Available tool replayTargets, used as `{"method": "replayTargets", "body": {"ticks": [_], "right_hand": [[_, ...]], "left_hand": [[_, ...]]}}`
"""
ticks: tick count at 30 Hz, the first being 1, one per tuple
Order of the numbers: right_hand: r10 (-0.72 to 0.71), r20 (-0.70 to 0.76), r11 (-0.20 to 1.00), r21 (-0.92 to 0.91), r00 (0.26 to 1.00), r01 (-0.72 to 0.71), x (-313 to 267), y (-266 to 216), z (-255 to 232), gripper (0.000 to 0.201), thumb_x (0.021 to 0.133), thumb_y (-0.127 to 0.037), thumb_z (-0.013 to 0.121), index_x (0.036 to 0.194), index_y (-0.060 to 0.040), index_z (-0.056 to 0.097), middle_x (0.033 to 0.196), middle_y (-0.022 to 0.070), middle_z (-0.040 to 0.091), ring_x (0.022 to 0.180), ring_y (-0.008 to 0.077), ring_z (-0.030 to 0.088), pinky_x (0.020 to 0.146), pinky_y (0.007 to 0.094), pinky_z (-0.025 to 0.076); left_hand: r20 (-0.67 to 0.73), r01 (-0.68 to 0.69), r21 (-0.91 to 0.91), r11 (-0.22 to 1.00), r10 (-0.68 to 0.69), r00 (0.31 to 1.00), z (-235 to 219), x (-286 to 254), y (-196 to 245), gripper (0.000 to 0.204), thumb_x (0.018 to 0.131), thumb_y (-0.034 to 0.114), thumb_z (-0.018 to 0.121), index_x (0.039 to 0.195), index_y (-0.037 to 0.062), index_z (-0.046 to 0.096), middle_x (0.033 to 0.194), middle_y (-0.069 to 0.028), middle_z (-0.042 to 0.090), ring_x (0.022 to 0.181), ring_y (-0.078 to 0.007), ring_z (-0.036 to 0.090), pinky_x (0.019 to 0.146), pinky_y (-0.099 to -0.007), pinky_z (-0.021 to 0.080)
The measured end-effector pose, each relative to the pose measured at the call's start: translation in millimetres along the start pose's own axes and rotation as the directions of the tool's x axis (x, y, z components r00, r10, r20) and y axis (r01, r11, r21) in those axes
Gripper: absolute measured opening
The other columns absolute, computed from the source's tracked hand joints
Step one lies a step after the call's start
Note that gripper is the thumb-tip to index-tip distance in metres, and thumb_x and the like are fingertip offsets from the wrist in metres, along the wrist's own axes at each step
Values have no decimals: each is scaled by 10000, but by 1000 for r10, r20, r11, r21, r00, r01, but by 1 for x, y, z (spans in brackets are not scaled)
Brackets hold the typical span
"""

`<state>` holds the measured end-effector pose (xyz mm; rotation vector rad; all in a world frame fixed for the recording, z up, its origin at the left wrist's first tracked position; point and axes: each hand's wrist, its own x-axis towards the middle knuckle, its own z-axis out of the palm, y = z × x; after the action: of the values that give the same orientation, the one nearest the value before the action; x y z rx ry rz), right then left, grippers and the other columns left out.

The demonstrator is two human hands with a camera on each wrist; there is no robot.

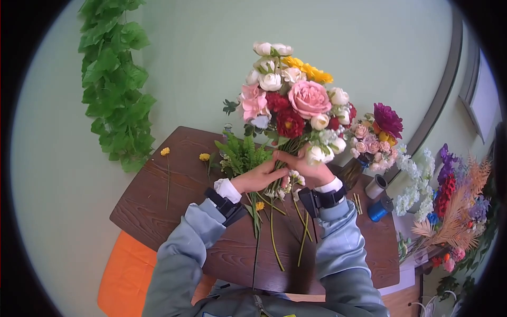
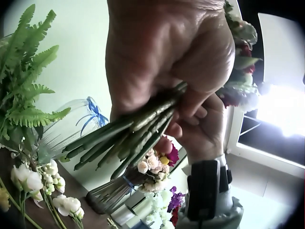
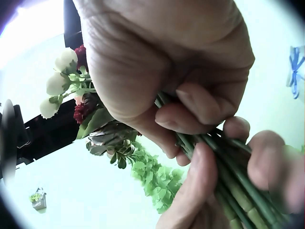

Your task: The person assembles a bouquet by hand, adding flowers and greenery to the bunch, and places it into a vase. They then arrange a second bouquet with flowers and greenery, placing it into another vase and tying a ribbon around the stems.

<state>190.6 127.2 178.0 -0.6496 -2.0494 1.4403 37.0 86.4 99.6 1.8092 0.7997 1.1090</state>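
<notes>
While left hand (image 1: 259, 178) and right hand (image 1: 313, 171) curl around the stems (image 2: 125, 137), easing either could let the top-heavy bouquet (image 1: 307, 100) splay.

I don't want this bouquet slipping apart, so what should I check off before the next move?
1. Left hand grips the stems: ok.
2. Right hand grips them too: ok.
3. Bouquet held up off the table: ok.
4. Stems even at their ends: not ok, they look staggered in the left wrist view.
5. Table beneath free of loose pieces: not ok, loose green stems and a yellow flower lie there.
6. Bundle tied: cannot tell, the hands cover part of it.
</notes>
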Motion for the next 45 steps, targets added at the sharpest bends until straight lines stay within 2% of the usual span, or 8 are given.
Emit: {"method": "replayTargets", "body": {"ticks": [2,7,10,14,16,23,25,45], "right_hand": [[-388,2,901,-207,921,380,20,28,-9,252,842,-176,635,1021,-3,597,846,57,640,683,132,615,572,288,494],[-79,-57,988,125,995,86,18,-3,-22,298,813,-69,646,1095,-27,557,914,63,620,728,135,600,575,280,510],[-258,-33,961,-112,966,253,35,-3,-39,331,818,-74,638,1106,23,506,916,97,613,529,194,609,382,318,504],[-234,-48,969,-96,971,229,33,-14,-46,295,836,-139,641,1101,-25,579,813,-4,599,638,72,509,552,219,423],[-99,-39,993,-73,994,96,38,-18,-52,310,827,-176,659,1093,-31,591,773,-18,583,590,48,464,510,205,377],[-124,-67,970,-217,990,106,59,-25,-78,318,817,-211,670,1077,-37,613,578,-36,495,502,43,405,454,209,299],[-128,-87,963,-250,988,103,68,-26,-86,317,812,-219,674,1068,-44,610,604,-31,515,507,39,413,440,204,299],[-175,-129,926,-359,976,118,120,-15,-122,263,798,-253,666,963,-62,596,721,-8,587,548,81,504,473,241,407]], "left_hand": [[-53,-5,55,998,8,999,8,6,-9,196,984,221,384,941,30,393,736,-27,515,708,-122,514,695,-279,437],[-179,7,31,999,-1,984,7,33,-2,166,974,203,387,917,48,372,694,-10,435,612,-108,434,587,-264,400],[-121,-62,-57,996,55,991,-4,47,0,159,969,202,405,971,45,388,752,-23,464,670,-111,462,632,-261,415],[-17,-24,-484,875,18,1000,-11,55,-3,262,977,220,397,1151,25,379,877,-31,491,850,-109,494,788,-273,441],[-126,-80,-80,994,70,990,-12,60,5,244,989,213,360,1147,28,382,869,-31,491,824,-111,510,788,-285,452],[-72,-156,173,973,170,983,-28,102,2,229,998,210,316,1117,26,381,796,-27,485,711,-112,515,723,-275,452],[-141,-40,315,948,89,986,-35,117,-4,198,997,203,319,1067,30,385,769,-24,479,684,-112,511,700,-269,447],[-293,-249,164,954,288,912,-56,189,-43,233,1005,247,320,921,47,408,705,-4,400,616,-101,405,582,-259,379]]}}
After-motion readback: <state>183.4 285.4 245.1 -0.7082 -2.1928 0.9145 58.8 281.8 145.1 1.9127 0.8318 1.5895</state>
